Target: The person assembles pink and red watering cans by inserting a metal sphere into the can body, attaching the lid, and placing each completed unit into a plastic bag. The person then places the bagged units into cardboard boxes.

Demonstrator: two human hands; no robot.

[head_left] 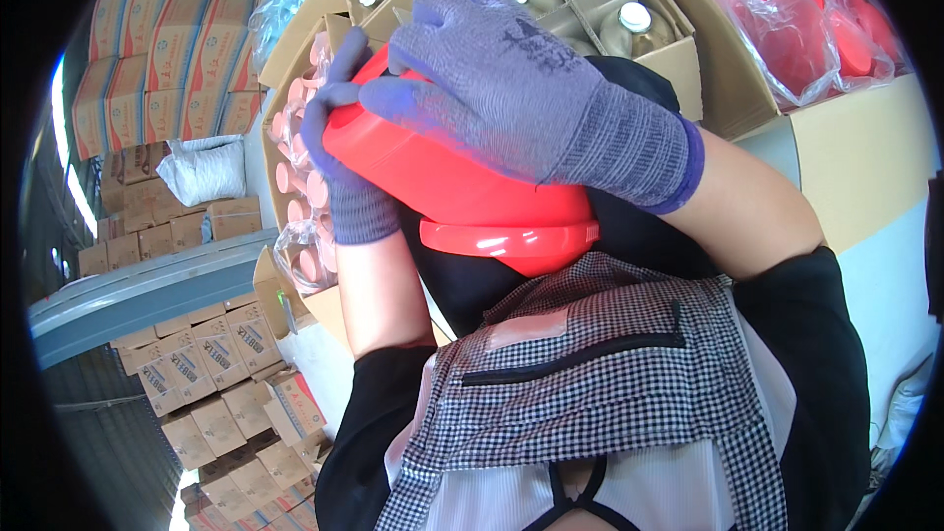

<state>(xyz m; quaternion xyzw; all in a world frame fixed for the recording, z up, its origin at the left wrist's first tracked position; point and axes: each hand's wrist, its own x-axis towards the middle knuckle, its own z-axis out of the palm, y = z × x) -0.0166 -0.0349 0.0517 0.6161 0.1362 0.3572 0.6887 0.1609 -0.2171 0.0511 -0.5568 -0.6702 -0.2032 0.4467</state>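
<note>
red part (462, 175); boxed bottles (630, 39) beyond

Ahead of you, an open cardboard box (688, 69) with dividers carries clear bottles (639, 39) with white caps. At your right, another carton (855, 162) holds red parts (854, 47) in clear plastic. Your black-clad lap (457, 290) lies beneath a red plastic piece (452, 167); whether they touch is unclear.
</note>
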